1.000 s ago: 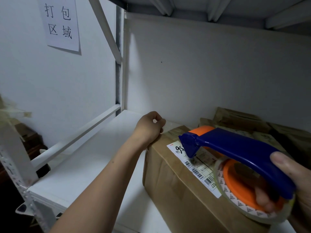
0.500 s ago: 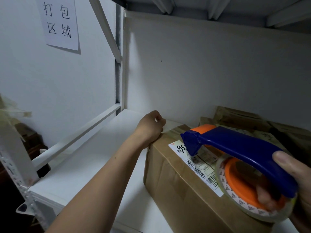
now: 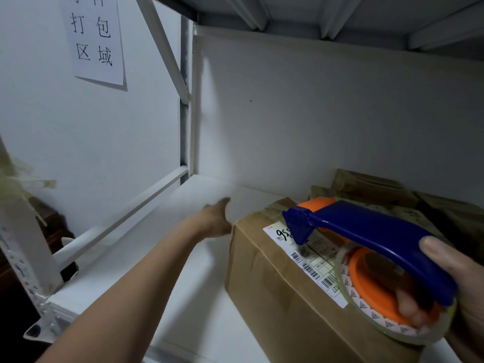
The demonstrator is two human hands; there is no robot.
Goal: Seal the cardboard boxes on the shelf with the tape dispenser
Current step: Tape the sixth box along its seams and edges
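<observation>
- I am looking at the brown cardboard box with a white shipping label (image 3: 275, 279), which is sitting on the white shelf board (image 3: 146, 258) at about 4 o'clock in my view, well inside the shelf frame.
- My right hand (image 3: 450, 289) is wrapping around the blue and orange plastic tape dispenser (image 3: 366, 247), with the thumb lying flat on the blue handle and the other fingers curled under it, next to the roll of clear tape (image 3: 387, 326).
- The blue nose of the dispenser is hanging over the label, near the far end of the box top; I cannot tell whether it is touching the cardboard.
- My left hand (image 3: 214, 221) is reaching toward 12 o'clock, just beside the far left corner of the box. It is blurred, the fingers are looking stretched forward and close together, and they are not pinching anything; whether it is touching the box, I cannot tell.
- I am judging that this box is not yet sealed by this run: I am not seeing a fresh strip of tape leading from the roll onto the top.
- More brown cardboard boxes (image 3: 379, 187) are lying behind it at about 2 o'clock, against the back wall. Their state is too dark to judge, so I am counting them as work that is left.
- The task is looking to be in its early part.
</observation>
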